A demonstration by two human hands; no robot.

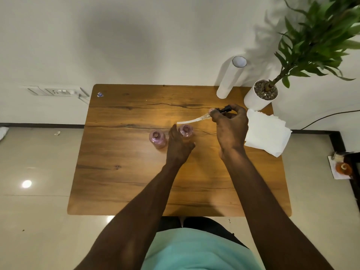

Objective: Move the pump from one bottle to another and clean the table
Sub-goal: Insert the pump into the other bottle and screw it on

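Right hand (230, 123) pinches the pump (214, 114) by its black head, dip tube slanting toward the right bottle (186, 130). Left hand (178, 145) rests loosely open against that bottle; left bottle (157, 137) stands apart, uncapped. Pump judged light; tube flexible, likely wet and dripping: hold at collar. No legible labels.

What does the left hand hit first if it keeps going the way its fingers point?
Probably nothing soon: the left hand points away from the person, into the gap between the two open pink bottles. The right one sits almost against its fingers. Beyond is bare table, though the pump's tube crosses above; height unclear.
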